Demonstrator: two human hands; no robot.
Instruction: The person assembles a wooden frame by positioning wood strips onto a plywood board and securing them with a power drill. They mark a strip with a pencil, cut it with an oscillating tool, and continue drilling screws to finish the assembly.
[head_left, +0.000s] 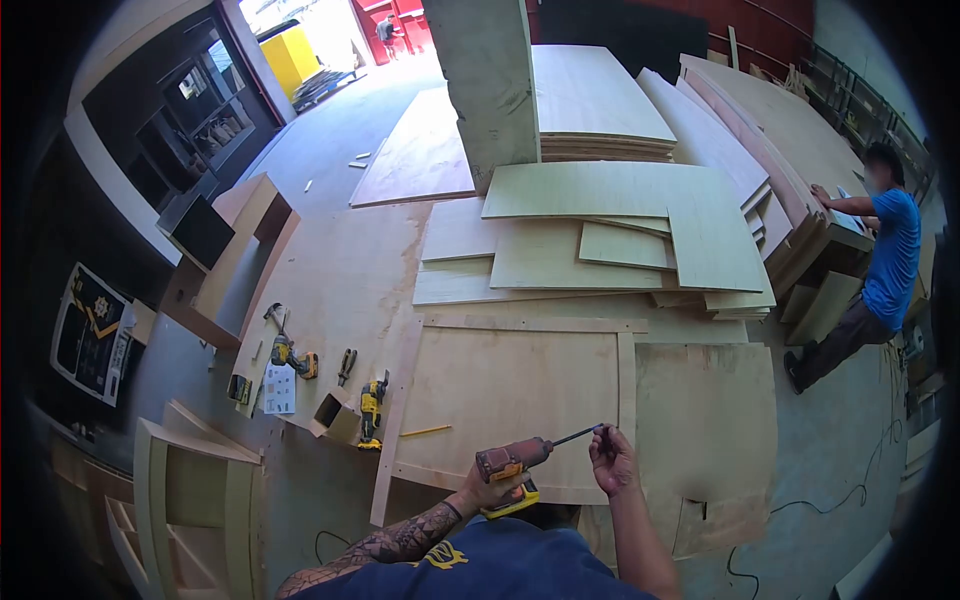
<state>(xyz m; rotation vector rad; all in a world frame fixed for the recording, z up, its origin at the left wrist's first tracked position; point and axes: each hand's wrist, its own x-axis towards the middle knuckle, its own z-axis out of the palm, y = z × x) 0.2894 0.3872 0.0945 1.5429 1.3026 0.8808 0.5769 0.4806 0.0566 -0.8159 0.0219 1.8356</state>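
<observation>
A reddish-brown and yellow power drill points to the right above a framed plywood panel. My left hand is wrapped round its handle. The long dark bit reaches to the fingertips of my right hand, which are pinched together at its tip; whatever they hold there is too small to make out. Light wooden strips run along the panel's edges. A yellow pencil lies on the panel's left part, beside the left strip.
Left of the panel are a yellow tool, an open small box, pliers, another drill and a printed sheet. Stacked boards lie beyond. A person in blue stands at right; cables cross the floor.
</observation>
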